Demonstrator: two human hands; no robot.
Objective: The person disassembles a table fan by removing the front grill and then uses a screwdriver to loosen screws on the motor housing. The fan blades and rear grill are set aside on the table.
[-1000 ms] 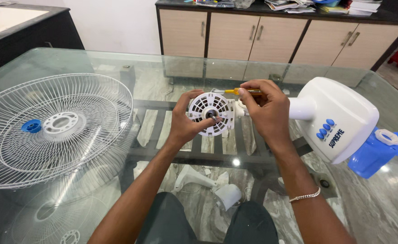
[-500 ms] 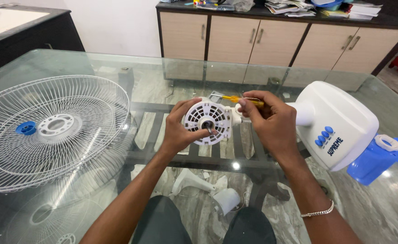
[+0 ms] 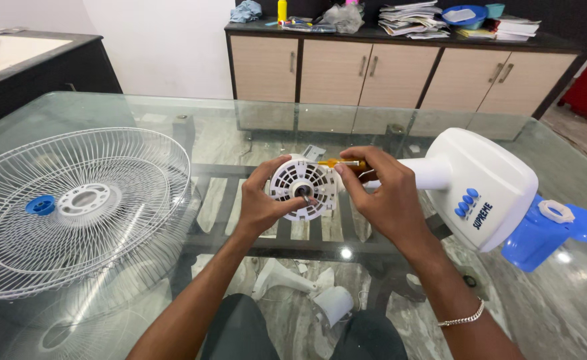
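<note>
Both hands unmoved: left hand [image 3: 261, 207] grips one motor [image 3: 303, 187], right hand [image 3: 383, 197] one screwdriver [image 3: 342, 163].

Both forearms reach fwd, left hand [image 3: 261, 203] curled in a grip, right hand [image 3: 385, 197] fingers pinched.

The round white vented motor housing [image 3: 303, 187] sits over the middle of the glass surface [image 3: 173, 110]. Left of the housing lies the white wire fan guard [image 3: 73, 207]. Right of it lies the white fan base [image 3: 483, 190], with the wooden cabinet [image 3: 400, 73] behind.
</note>
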